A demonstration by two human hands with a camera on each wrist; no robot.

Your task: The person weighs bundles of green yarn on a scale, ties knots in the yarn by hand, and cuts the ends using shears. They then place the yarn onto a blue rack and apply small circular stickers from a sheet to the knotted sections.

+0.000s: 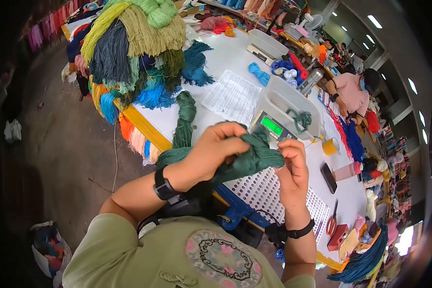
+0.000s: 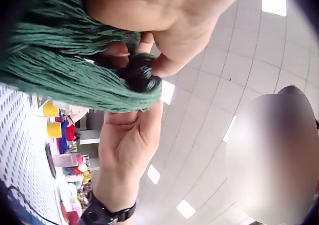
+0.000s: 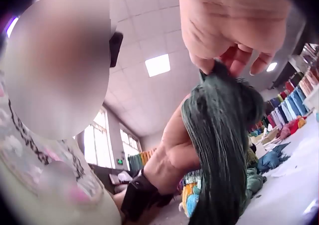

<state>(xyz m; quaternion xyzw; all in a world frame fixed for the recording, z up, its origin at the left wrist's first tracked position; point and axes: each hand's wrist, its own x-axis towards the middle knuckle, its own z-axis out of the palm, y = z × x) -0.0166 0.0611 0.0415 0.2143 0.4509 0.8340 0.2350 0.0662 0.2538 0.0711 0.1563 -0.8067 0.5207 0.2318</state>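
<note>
A dark green yarn hank [image 1: 254, 163] stretches between my two hands in front of my chest. My left hand [image 1: 220, 146] grips it, fingers and thumb curled into the strands. At its right end my right hand [image 1: 293, 175] pinches the loop, as the right wrist view shows with the hand [image 3: 232, 28] above the hanging yarn [image 3: 219, 135]. In the left wrist view a dark knot-like bunch [image 2: 142, 73] sits between the left thumb and the strands. Another dark green skein [image 1: 184, 120], twisted, lies on the table just beyond my left hand.
Beyond the hands sit a scale [image 1: 272, 126] with a lit green display and a plastic bin [image 1: 285, 98] holding green yarn. Colourful hanks [image 1: 134, 48] pile up at left. A dotted sheet [image 1: 256, 189], phone [image 1: 328, 177], scissors [image 1: 332, 223] and yellow cup [image 1: 330, 146] lie around; a person [image 1: 352, 91] works opposite.
</note>
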